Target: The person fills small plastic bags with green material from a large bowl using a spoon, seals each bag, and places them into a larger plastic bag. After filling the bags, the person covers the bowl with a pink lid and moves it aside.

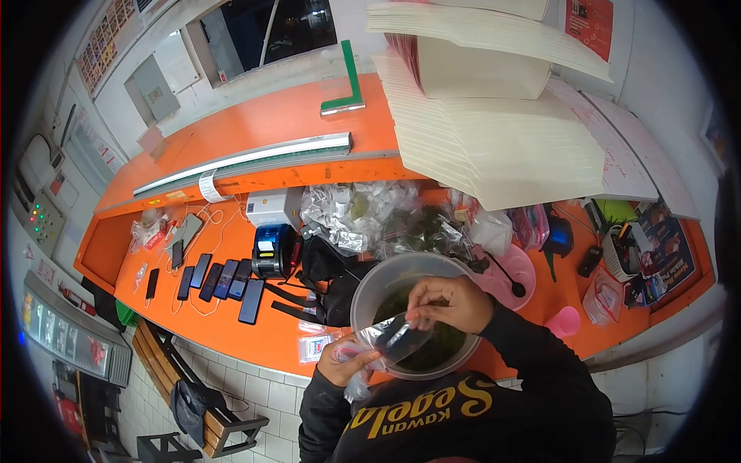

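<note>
A round translucent plastic tub [363,297] stands at the counter's front edge, right before my body, with dark green leafy stuff in it. Over its near side, a small clear plastic bag [395,339] is stretched between my hands. My left hand [345,363] grips the bag's lower left side, and crumpled clear plastic hangs below those fingers. The fingers of my right hand [451,305] are pinched together at the bag's upper edge, above the tub. Whether they also hold a bit of the greens cannot be made out.
Several phones [225,279] and a label printer [272,251] lie left on the orange counter [166,289]. A black bag [328,270] touches the tub area. Behind are piled plastic bags [359,208]; rightward, a pink basin [519,266] with a black ladle and a pink cup [565,322].
</note>
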